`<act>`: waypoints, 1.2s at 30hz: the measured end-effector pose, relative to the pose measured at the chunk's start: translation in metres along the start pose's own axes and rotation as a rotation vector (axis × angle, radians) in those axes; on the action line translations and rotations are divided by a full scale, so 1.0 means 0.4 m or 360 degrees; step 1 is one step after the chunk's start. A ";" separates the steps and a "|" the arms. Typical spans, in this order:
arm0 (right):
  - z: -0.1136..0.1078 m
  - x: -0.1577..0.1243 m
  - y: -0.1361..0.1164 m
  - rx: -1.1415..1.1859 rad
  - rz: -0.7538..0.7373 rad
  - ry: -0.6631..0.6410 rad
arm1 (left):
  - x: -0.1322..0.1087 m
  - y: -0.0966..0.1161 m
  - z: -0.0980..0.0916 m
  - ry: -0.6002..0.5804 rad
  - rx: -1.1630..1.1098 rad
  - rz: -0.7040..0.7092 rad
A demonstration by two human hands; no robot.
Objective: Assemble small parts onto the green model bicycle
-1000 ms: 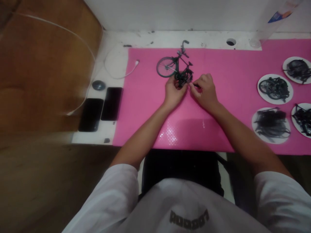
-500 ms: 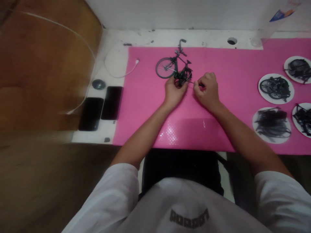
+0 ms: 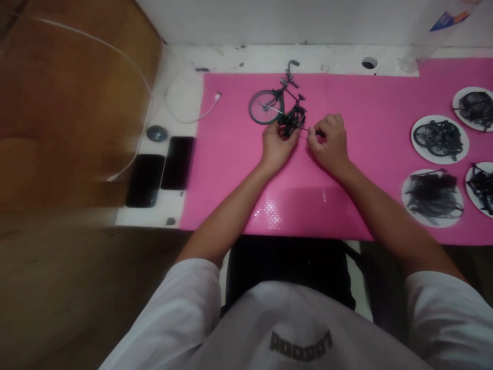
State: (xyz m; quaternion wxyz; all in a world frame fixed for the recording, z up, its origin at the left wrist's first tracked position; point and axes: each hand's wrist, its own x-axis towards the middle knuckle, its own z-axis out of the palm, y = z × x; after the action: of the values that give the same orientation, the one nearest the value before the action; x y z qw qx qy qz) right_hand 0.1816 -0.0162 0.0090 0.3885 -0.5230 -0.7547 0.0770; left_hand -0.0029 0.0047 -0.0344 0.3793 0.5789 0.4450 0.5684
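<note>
A small dark green model bicycle (image 3: 278, 103) stands on a pink mat (image 3: 346, 195), its handlebar pointing away from me. My left hand (image 3: 276, 148) is closed on the rear part of the bicycle from below. Just to its right, my right hand (image 3: 329, 143) is curled in a pinch on a thin tool (image 3: 308, 130), whose tip points at the rear of the bicycle. What the tool is exactly I cannot make out.
Several white plates with dark bicycle parts (image 3: 439, 139) lie on the mat at the right. Two black phones (image 3: 162, 170), a grey round object (image 3: 156, 133) and a white cable (image 3: 192, 117) lie on the white table at the left. A brown wooden surface (image 3: 69, 103) borders the left.
My right hand has drawn slightly to the right of the bicycle, so the thin tool shows between the hands. The left hand stays on the bicycle.
</note>
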 end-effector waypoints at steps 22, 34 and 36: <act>0.005 -0.002 0.002 -0.0008 0.0038 -0.0026 | 0.003 0.015 -0.009 -0.0001 0.0033 0.0003; -0.012 0.004 -0.025 0.0033 0.0055 -0.0039 | 0.003 0.048 -0.006 0.0004 -0.0004 -0.0047; -0.015 0.005 -0.031 0.0018 0.0040 -0.0045 | 0.002 0.052 -0.005 0.0000 -0.0001 -0.0055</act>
State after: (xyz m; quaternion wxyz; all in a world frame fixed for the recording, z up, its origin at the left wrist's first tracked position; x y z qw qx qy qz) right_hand 0.1763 -0.0218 0.0205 0.3796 -0.5292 -0.7531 0.0935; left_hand -0.0032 -0.0013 -0.0146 0.3892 0.5710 0.4547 0.5619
